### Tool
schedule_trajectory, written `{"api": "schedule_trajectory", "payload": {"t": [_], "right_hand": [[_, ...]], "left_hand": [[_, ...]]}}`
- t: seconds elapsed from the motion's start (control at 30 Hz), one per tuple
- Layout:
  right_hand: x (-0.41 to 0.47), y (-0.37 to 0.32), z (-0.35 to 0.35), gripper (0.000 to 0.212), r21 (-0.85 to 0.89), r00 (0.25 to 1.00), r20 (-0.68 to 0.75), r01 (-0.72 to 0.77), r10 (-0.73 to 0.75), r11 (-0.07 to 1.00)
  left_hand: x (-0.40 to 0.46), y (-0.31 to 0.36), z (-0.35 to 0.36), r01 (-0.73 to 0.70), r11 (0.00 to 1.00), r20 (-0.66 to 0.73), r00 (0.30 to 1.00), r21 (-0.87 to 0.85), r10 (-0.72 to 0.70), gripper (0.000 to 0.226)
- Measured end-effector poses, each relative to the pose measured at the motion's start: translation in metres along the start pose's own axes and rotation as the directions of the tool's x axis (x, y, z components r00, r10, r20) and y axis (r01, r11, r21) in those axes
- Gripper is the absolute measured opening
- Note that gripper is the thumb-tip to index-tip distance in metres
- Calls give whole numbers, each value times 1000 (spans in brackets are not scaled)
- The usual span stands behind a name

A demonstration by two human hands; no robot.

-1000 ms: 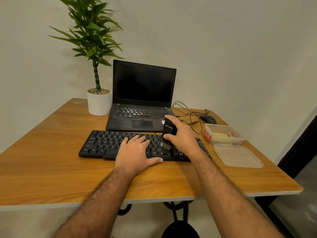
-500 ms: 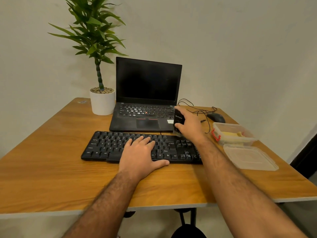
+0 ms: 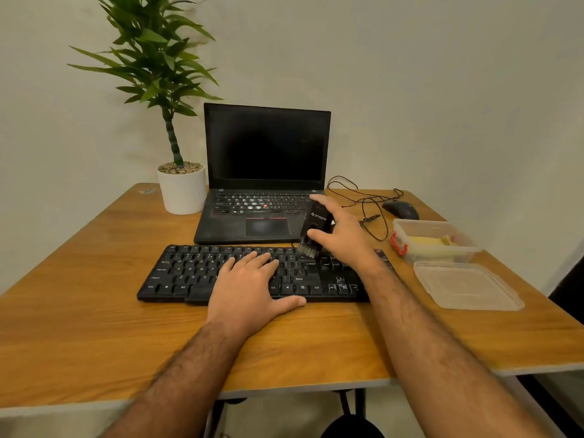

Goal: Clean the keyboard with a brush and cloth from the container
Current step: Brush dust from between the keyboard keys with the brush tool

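While the left hand [image 3: 249, 289] is lying flat on the black keyboard [image 3: 196, 273] with fingers spread, steadying it on the counter [image 3: 79, 311], the right hand [image 3: 344, 235] is gripping the black brush [image 3: 314, 230], its pale bristles touching the upper key rows. Brushing is judged under way; wiping is remaining, since the yellow cloth [image 3: 425, 241] is sitting in the open container [image 3: 434, 241], its lid [image 3: 464, 286] lying just beside it.

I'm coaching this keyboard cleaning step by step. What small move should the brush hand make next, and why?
Probably a short sweep toward the person along the key rows. The right hand grips the black brush with its bristles at the top row of the black keyboard, which the flat left hand steadies.
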State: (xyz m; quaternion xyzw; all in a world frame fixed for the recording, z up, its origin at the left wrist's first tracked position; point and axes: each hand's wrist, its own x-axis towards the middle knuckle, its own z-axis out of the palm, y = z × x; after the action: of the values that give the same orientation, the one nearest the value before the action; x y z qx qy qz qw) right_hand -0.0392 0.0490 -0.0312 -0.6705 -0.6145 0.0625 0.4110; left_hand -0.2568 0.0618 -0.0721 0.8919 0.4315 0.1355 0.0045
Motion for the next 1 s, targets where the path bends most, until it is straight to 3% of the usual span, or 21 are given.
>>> {"api": "schedule_trajectory", "payload": {"t": [0.07, 0.1, 0.2, 0.27, 0.37, 0.43, 0.5, 0.57, 0.63, 0.77, 0.9, 1.0], "right_hand": [[2, 1, -1, 70, -187, 997, -68, 9, -22, 982], [2, 3, -2, 70, -187, 995, -100, 1, -20, 982], [-4, 5, -2, 69, 42, 998, -65, 5, -2, 999], [-5, 7, -3, 70, -23, 999, -39, 3, -3, 1000], [-3, 11, -8, 70, -177, 986, -165, -41, 11, 983], [-6, 13, -8, 71, -7, 982, -179, -64, 62, 998], [-8, 14, -5, 72, 59, 992, -117, -49, 55, 997], [-9, 13, -5, 70, -33, 992, -118, -57, 53, 998], [-7, 15, -11, 67, -143, 973, -225, -91, 57, 985], [-12, 27, -22, 66, -38, 912, -375, -193, 165, 980], [-14, 29, -26, 66, 33, 892, -396, -220, 215, 975], [-17, 24, -23, 62, 12, 904, -391, -181, 171, 983]], "left_hand": [[0, 1, 0, 5, 1000, 4, 1000, 2, -5, 103], [0, 1, 0, 5, 1000, 6, 1000, 6, -5, 103], [0, 1, -1, 10, 1000, 6, 1000, 10, -10, 103], [1, 1, 0, 11, 1000, 6, 1000, 16, -11, 104], [2, 0, 1, 10, 1000, 14, 1000, 17, -11, 105], [1, 1, 0, 12, 1000, 13, 1000, 19, -12, 105], [1, 1, -1, 14, 1000, 12, 1000, 18, -14, 105], [1, 0, 0, 11, 1000, 9, 1000, 16, -11, 104], [0, 0, 0, 5, 1000, 2, 1000, 10, -5, 105], [1, 1, -2, -10, 999, -2, 1000, 38, 11, 111], [12, 21, -8, -100, 992, -41, 994, 73, 103, 121], [27, 44, -11, -153, 986, -10, 988, 68, 154, 124]]}}
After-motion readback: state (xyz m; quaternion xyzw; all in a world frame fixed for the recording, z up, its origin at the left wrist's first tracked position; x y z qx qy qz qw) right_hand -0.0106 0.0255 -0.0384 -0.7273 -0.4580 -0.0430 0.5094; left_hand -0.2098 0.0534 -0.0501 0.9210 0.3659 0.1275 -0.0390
